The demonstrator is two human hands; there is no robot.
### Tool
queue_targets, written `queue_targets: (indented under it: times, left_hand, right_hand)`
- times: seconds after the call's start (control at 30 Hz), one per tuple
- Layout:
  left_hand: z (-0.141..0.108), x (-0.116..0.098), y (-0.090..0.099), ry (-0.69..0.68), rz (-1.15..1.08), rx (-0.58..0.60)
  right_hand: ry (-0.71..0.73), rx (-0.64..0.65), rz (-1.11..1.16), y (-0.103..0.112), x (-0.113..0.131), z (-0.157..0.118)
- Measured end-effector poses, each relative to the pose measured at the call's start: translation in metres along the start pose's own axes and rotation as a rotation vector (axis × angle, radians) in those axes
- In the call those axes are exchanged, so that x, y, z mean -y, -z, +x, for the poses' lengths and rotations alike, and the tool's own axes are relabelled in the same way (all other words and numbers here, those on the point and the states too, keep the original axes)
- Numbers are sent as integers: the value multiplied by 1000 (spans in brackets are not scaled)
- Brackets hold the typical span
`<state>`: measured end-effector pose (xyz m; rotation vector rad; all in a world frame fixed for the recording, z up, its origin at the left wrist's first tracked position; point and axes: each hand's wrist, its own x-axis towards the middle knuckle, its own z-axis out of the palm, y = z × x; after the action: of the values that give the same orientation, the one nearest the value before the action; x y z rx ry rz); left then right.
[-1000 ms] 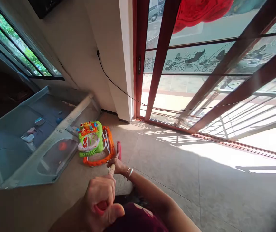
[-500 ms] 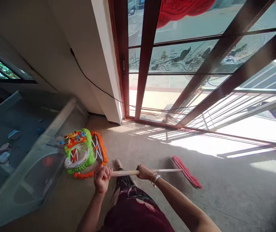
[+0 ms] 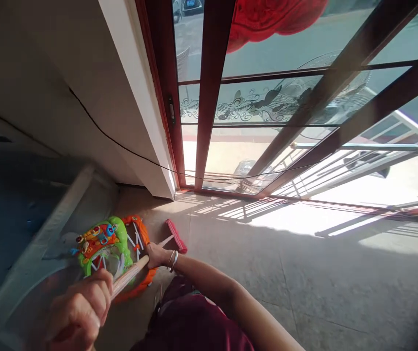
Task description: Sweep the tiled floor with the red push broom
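Head view, both hands' fingers gripping broom handle [image 3: 130, 274], red broom head [image 3: 176, 236] swung back beside baby walker [image 3: 111, 248]

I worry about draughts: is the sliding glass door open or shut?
Cannot tell for sure. The sliding glass door has panels overlapping, but no clear gap shows; its frame meets the wall.

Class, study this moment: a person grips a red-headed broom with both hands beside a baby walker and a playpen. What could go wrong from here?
1. The broom head sits right beside the baby walker, so a stroke could knock or snag its frame.
2. The black cable hangs low along the wall near the sliding door; a raised broom handle might catch it.
3. The left hand and right hand are spread wide, so control may be clumsy near the playpen.
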<state>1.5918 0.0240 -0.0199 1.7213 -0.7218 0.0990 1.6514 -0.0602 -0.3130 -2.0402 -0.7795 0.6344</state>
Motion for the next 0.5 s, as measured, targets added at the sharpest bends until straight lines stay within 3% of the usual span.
queue_targets:
  times: [0.1,0.17,0.23,0.3,0.4,0.5]
  left_hand:
    - [51,38,-27,-59,-57,-73]
    - [81,68,-52,-71,-126,-140]
    - [103,100,-88,-17,-191,-200]
    - [114,133,-137,46,-277,-255]
    - [110,176,-230,166,-421,-301]
    - [94,210,-325,351,-529,-242]
  right_hand:
    - [28,-47,13,46,-39,1]
    - [7,-90,-10,79,-76,-18]
    - [-107,-121,-73,109,-120,-52]
    - [-260,-132,-130,132,-170,-99]
    - [-438,-133,-161,149,-246,-188]
    - [-583,-146,-169,157,-315,-284]
